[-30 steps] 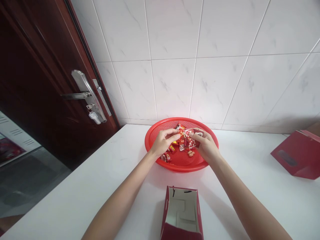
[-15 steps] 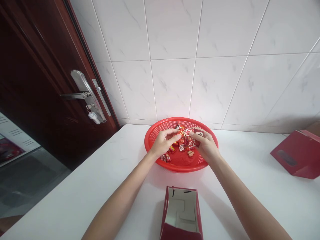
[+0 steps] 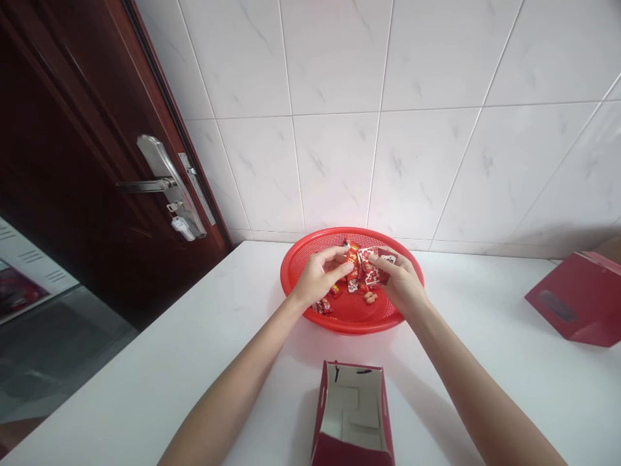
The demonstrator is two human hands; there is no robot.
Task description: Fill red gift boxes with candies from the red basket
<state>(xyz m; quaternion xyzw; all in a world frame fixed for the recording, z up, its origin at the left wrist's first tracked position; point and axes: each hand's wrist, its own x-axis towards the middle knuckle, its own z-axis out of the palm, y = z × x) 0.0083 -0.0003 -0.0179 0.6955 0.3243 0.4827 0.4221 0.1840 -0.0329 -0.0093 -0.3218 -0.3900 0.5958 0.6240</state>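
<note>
Head camera: the left hand pinches a small, shiny red-and-gold packet between nearly closed thumb and fingers. Just beside it, the right hand's thumb and fingers close on a flat red-and-white patterned packet. Beneath the fingers sits a round red plastic mesh basket; nearer the wearer, an open, white-lined maroon cardboard box.
</note>
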